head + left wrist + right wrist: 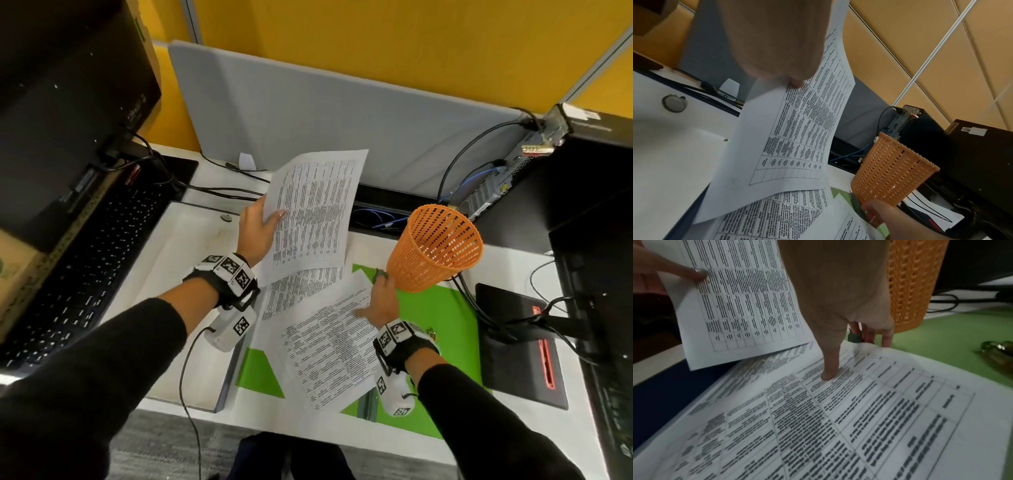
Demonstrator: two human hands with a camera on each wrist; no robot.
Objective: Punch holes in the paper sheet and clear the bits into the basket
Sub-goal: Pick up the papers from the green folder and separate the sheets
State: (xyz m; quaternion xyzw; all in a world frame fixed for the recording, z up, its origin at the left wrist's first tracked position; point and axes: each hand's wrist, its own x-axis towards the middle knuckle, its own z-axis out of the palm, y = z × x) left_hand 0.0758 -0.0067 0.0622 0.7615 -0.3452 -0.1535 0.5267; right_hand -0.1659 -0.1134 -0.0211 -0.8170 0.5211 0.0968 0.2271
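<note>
My left hand (257, 226) pinches the left edge of a printed paper sheet (315, 205), thumb on top, and holds it raised off the desk. Several more printed sheets (329, 349) lie on a green mat (435, 315). My right hand (380, 301) rests on them, its thumb (828, 374) pressed flat on the top sheet. Its fingertips touch a small dark green object (855, 337) at the sheets' far edge. An orange mesh basket (435, 246) stands just beyond the right hand. In the left wrist view the lifted sheet (793, 129) hangs in front of the basket (892, 170).
A black keyboard (85, 267) and monitor (61, 102) sit at left, with a white board (185, 281) beside them. At right are a computer case (582, 171), cables (472, 301) and a black pad (517, 346). A dark shiny object (996, 350) lies on the mat.
</note>
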